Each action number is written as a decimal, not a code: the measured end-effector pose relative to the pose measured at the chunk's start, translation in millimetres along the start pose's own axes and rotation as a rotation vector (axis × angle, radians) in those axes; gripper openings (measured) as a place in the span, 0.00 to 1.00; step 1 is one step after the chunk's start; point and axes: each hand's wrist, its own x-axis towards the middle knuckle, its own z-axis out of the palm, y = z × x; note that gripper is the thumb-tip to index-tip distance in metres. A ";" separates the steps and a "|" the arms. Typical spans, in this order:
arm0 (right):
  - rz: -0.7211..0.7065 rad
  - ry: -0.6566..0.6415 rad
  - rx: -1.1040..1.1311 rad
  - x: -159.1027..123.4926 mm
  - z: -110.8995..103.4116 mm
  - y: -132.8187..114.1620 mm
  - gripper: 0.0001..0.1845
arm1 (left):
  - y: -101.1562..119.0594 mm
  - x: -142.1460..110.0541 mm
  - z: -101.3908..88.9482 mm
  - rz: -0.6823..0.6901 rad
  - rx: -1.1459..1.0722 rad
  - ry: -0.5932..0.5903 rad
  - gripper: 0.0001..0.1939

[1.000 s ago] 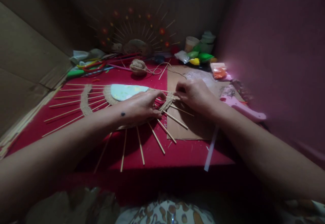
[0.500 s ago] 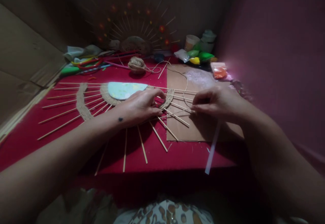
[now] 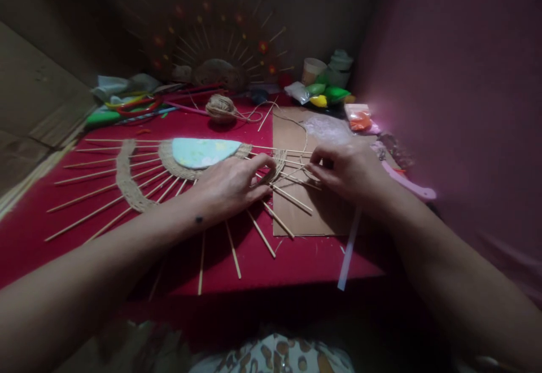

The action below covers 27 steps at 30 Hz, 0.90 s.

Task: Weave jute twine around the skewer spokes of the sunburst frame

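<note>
A half-round weaving of thin wooden sticks (image 3: 237,254) and twine lies on the table, with a pale blue patterned half-circle (image 3: 203,152) at its centre. My left hand (image 3: 231,187) rests over its right side, thumb and forefinger closed around the outer woven twine band (image 3: 279,165). To the right, my right hand (image 3: 345,167) pinches a strand of twine (image 3: 292,174) that runs to the band near the left fingertips. A looser length of the twine loops back to a ball of twine (image 3: 221,109) behind the weaving.
Brown cardboard (image 3: 296,220) lies under the weaving's right side. A translucent stick (image 3: 349,254) crosses the table's front right. Scissors (image 3: 135,105) lie back left; bagged coloured clay (image 3: 336,93) and a cup (image 3: 313,71) stand back right. A similar finished fan-shaped piece (image 3: 218,71) leans behind.
My right hand has moved slightly left and away from me, closer to the band, bringing the twine strand with it. My left hand keeps its hold. The view has shifted a little.
</note>
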 end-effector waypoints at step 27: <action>0.111 -0.163 0.026 -17.1 -22.9 19.9 0.08 | -3.5 -7.6 0.6 0.034 -0.132 0.087 0.20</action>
